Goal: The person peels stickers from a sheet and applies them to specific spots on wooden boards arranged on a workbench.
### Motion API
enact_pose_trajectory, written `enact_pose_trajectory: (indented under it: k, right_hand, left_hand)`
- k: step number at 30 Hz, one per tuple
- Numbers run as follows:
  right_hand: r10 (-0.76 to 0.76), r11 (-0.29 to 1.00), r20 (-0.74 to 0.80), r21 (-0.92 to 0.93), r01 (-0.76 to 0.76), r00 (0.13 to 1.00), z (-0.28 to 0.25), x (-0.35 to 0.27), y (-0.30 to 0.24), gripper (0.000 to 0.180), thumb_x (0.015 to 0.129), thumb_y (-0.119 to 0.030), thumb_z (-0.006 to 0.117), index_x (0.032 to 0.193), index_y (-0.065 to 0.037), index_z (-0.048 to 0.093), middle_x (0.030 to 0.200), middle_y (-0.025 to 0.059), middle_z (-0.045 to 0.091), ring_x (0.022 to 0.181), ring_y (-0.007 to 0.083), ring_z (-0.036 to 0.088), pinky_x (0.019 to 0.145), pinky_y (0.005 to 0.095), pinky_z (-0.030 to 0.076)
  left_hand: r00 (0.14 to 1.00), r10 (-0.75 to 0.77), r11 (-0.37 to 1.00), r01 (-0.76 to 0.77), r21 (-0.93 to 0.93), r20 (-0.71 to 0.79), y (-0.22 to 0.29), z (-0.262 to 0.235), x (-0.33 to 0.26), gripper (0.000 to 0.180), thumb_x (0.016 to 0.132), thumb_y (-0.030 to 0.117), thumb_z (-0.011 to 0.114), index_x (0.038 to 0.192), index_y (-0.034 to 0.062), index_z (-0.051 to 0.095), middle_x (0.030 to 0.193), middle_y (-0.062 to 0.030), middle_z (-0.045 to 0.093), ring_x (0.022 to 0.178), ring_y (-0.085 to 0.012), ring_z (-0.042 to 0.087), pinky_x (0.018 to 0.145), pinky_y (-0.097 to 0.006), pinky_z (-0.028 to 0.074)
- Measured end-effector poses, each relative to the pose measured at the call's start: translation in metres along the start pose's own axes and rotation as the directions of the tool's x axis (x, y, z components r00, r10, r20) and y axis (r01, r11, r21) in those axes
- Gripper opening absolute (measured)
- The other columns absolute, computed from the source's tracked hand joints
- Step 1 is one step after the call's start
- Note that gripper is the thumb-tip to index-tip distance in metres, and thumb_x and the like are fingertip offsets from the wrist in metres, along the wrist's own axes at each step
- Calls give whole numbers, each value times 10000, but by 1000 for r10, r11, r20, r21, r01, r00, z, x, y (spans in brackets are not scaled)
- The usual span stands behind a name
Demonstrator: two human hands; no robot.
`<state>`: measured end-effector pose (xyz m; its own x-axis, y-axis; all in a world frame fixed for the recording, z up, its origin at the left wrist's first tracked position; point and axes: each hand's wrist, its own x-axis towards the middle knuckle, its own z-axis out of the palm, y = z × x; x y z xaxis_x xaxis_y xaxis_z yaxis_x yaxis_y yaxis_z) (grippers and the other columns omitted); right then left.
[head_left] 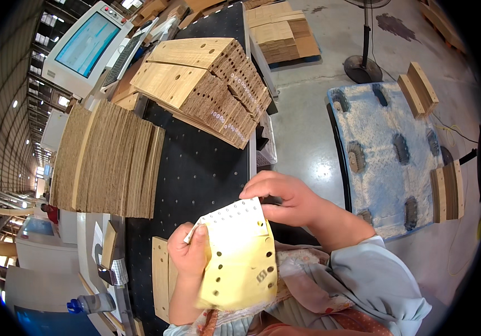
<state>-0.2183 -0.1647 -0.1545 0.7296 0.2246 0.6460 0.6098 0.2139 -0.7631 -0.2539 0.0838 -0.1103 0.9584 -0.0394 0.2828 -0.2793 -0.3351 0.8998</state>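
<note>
A label sheet (237, 263) is held up before my body. Its top strip is white with rows of small round printed labels, and the lower part is yellow with columns of dark round spots. My left hand (187, 249) grips its left side, thumb on the front face. At the top right corner, my right hand (291, 199) pinches the edge between thumb and fingers; whether a single label is between the fingertips is too small to tell. Beyond my hands, a stack of drilled wooden boards (195, 84) carries small white round labels along its edges.
Boards on edge (111, 159) stand left on the black work table (190, 173). A drilled board (161, 269) lies near my left forearm. Farther out are a computer monitor (88, 45), a water bottle (92, 303), a blue pallet (383, 162) with wooden pieces, and a fan (362, 68).
</note>
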Motion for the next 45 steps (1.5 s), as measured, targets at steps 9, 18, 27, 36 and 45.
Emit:
enact_pose_trajectory:
  k: [9,18,27,36,45]
  right_hand:
    - [116,984,-26,140,-112,993,8,-6,2,112,823,-44,615,914,-13,673,847,87,674,776,204,658,685,290,501]
    - [296,848,12,457,-268,955,17,-8,1,126,877,-61,608,962,17,659,893,61,675,831,126,634,737,260,496]
    - [338,852,36,413,-322,941,23,2,-8,280,814,-108,708,1072,-31,633,936,28,640,861,92,601,755,253,476]
    - [275,961,-8,40,-275,961,18,9,-17,147,815,-172,719,812,-40,656,753,45,658,703,135,624,630,266,473]
    - [369,875,66,312,-370,927,3,6,-6,110,833,-91,678,894,-35,606,808,15,618,715,76,573,640,230,454]
  left_hand:
    - [975,219,976,-219,-13,40,15,12,1,145,846,60,673,741,-23,618,627,-44,555,545,-95,476,501,-235,350]
    - [928,363,930,-367,31,86,8,1,-1,114,837,67,672,789,-31,641,613,-82,563,511,-157,503,480,-268,373]
    - [918,395,893,-389,227,17,5,4,-7,103,821,51,681,763,-12,623,566,-83,528,470,-168,483,451,-279,361]
    - [967,243,970,-244,2,71,8,2,-7,95,807,48,686,786,-34,643,599,-89,561,506,-150,513,472,-267,373]
    - [926,318,900,-363,242,205,25,2,2,92,766,49,717,796,-27,674,573,-51,518,502,-142,467,486,-261,342]
